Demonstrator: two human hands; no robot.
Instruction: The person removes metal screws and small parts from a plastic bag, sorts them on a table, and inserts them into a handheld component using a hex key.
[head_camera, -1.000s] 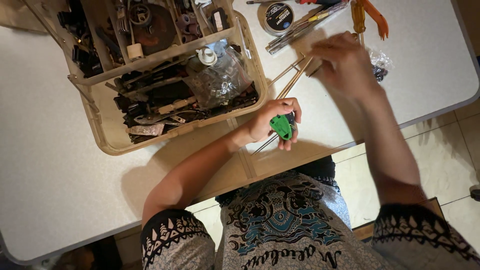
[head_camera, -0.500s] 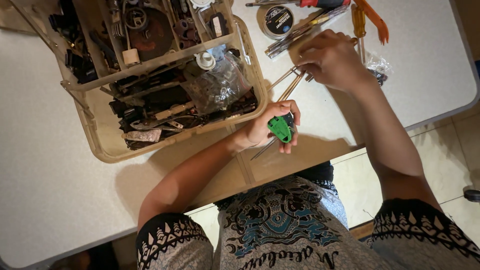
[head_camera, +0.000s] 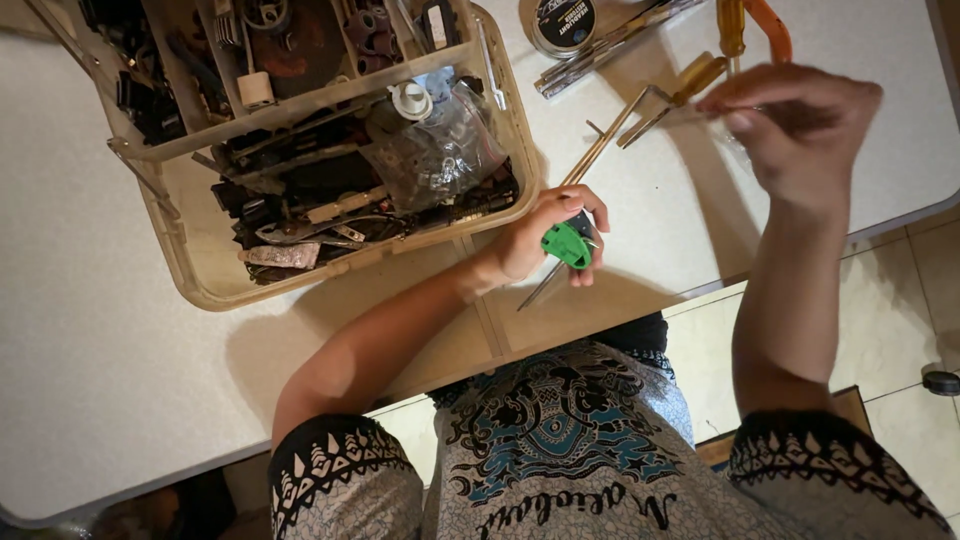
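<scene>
My left hand (head_camera: 535, 235) is closed around a small green plastic piece (head_camera: 567, 244), holding it just above the white table (head_camera: 110, 360); a thin metal rod (head_camera: 545, 285) pokes out below the hand. My right hand (head_camera: 800, 130) hovers higher at the right, thumb and forefinger pinched together. Whatever sits between those fingertips is too blurred to tell. Below and left of that hand lie long metal rods (head_camera: 605, 145) and a yellow-handled screwdriver (head_camera: 700, 75).
A clear plastic organiser box (head_camera: 200, 285) full of dark small parts, with a clear bag (head_camera: 440, 150) inside, fills the upper left. A round tin (head_camera: 565, 20) and orange-handled pliers (head_camera: 770, 30) lie at the back. Tiled floor (head_camera: 900, 290) shows past the table edge.
My right hand has lifted off the tools and swung right, fingers now pinched. My left hand still holds the green piece in about the same place.
</scene>
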